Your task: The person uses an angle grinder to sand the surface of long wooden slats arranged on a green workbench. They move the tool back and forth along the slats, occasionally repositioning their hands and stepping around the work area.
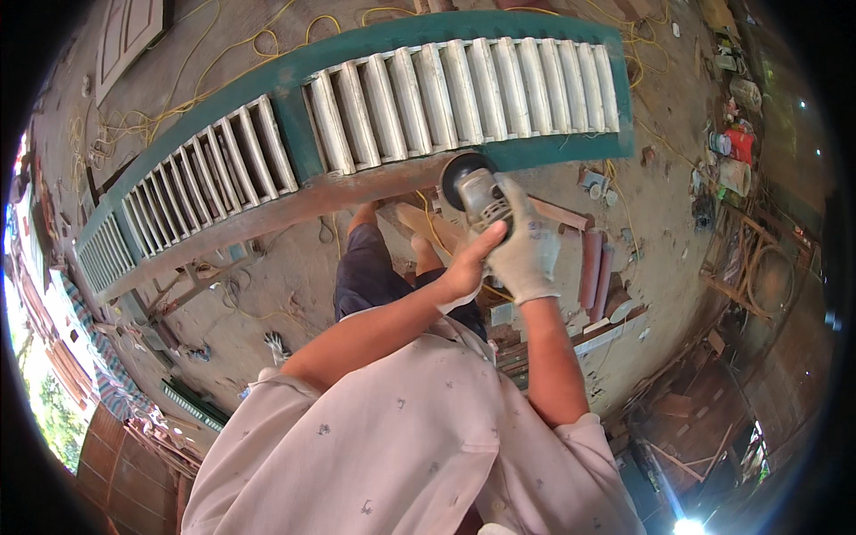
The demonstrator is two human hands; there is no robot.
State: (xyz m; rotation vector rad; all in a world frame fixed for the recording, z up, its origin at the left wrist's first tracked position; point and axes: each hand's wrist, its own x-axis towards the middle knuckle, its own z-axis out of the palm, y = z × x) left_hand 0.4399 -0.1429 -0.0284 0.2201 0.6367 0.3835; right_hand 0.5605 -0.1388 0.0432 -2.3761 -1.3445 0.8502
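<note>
A grey angle grinder (475,192) with a dark round disc presses against the bare wooden lower edge of a long green louvered shutter panel (357,116). My right hand (528,252), in a white work glove, grips the grinder's body from the right. My left hand (468,265), bare, holds the rear of the grinder from below. The panel lies flat across the view, its white slats in two sections, with the green paint stripped along the near rail.
Yellow cable (223,53) loops over the dusty concrete floor behind the panel. Reddish wooden pieces (593,267) lie right of my hands. Cans and clutter (736,147) stand at the far right, a round wooden frame (767,281) below them. A white door panel (129,31) lies top left.
</note>
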